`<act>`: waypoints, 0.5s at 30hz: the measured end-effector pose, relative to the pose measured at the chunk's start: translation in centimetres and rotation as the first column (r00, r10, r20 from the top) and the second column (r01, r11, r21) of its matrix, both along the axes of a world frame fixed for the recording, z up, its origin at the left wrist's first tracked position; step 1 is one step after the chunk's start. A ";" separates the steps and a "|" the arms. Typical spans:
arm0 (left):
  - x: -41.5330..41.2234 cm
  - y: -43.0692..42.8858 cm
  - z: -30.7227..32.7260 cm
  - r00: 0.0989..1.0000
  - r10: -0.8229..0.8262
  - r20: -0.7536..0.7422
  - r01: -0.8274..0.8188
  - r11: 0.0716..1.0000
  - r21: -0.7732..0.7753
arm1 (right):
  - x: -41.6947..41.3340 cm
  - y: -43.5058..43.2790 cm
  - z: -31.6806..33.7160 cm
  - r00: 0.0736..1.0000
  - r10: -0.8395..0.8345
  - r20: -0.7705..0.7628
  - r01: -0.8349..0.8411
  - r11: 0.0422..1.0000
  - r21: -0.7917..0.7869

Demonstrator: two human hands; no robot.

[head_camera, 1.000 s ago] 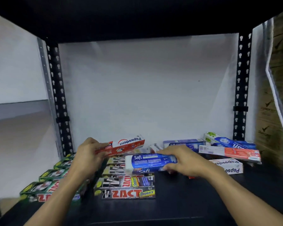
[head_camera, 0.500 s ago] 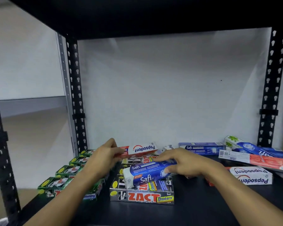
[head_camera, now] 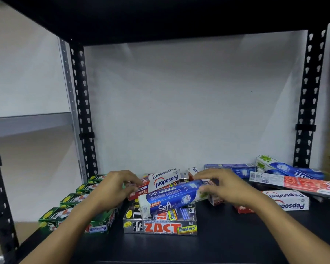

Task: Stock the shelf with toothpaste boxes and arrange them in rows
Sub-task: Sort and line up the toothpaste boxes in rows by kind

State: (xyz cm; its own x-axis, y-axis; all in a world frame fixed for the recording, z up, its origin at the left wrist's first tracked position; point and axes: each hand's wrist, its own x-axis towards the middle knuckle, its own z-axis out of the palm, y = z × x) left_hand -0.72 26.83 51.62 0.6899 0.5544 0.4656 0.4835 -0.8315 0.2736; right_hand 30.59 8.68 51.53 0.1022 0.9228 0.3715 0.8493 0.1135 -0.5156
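**Toothpaste boxes held in both hands over the ZACT stack**

The right hand [head_camera: 227, 187] pinched the end of a blue Safi box [head_camera: 170, 199], fingers over its top edge. The box ran out leftward from that hand on a tilt. Its white end hung low over the ZACT Smokers boxes [head_camera: 160, 225]; whether it touched them could not be told. The left hand [head_camera: 112, 189] had its fingers curled round one end of a red-and-white Pepsodent box [head_camera: 160, 181]. That box stretched rightward from the hand, behind the Safi box and partly hidden by it. Beneath and to the left of the left hand, green Whitening boxes [head_camera: 74, 212] lay in a row running back along the shelf [head_camera: 217, 244]. Well to the right of the right hand sat a loose pile [head_camera: 293, 184] of criss-crossed, unsorted boxes.

These cartons looked like thin glossy card around a tube: light, stiff along their length, but likely to dent if squeezed on the broad faces. Held by one end, a long box would tend to sag and twist. A steadier hold would be across the narrow sides near the middle, or one hand at each end. The end flaps could pop under pressure. On the smooth dark shelf the boxes should slide easily, so flat fingers could nudge a row square.
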 end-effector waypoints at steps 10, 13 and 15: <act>7.0 -2.2 2.5 0.998 -0.037 -0.052 0.034 0.997 -0.064 | 6.4 -4.3 -1.3 0.920 -0.346 0.186 0.372 0.920 -0.127; 11.2 -3.7 3.6 0.991 -0.085 -0.103 0.074 0.992 -0.104 | 8.0 -5.9 -1.4 0.921 -0.315 0.229 0.367 0.900 -0.236; 14.2 -4.5 4.1 0.992 -0.061 -0.111 0.048 0.992 -0.114 | 9.3 -7.1 -1.5 0.930 -0.284 0.235 0.343 0.898 -0.275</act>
State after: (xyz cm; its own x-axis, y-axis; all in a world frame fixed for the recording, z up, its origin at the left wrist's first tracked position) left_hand 13.53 22.30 55.75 0.7656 0.5584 0.3196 0.4719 -0.8250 0.3109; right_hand 39.88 1.58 49.98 0.3625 0.9246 0.1170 0.8972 -0.3122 -0.3124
